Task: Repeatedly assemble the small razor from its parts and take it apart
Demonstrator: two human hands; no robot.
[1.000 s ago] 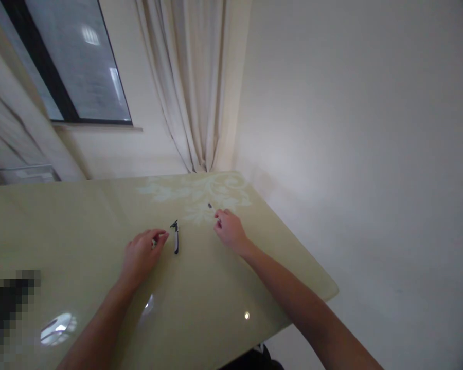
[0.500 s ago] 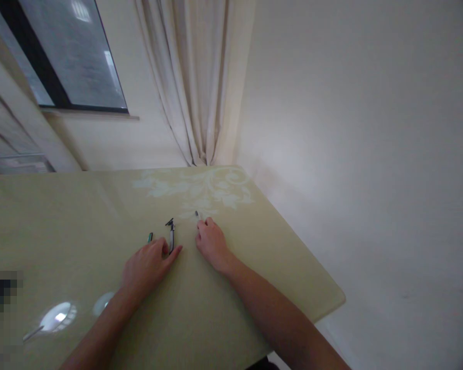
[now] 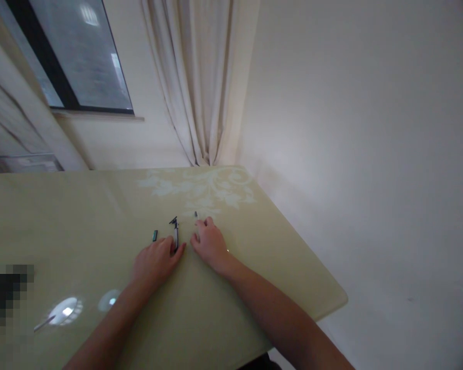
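Observation:
A razor (image 3: 176, 235) with a dark head and a grey handle points away from me on the table. My left hand (image 3: 156, 261) is at its lower end, fingers curled on the left of the handle and thumb on the right; the end of the handle is hidden. Just beyond those fingers lies a small dark green piece (image 3: 155, 235). My right hand (image 3: 210, 241) is closed around a thin pale stick (image 3: 196, 215) with a dark tip, most of which the fingers cover. The two thumbs come close together but stay apart.
The pale yellow glossy table (image 3: 293, 277) has a rounded right corner and a white floral pattern. A wall (image 3: 370, 180) borders its right side. Behind are a curtain (image 3: 206, 92) and a window (image 3: 85, 61). A thin stick (image 3: 44, 324) lies front left, beside light reflections.
My left hand has shifted slightly right, uncovering more of the green piece. My right hand keeps its grip on the pale stick. The whole view has moved a little.

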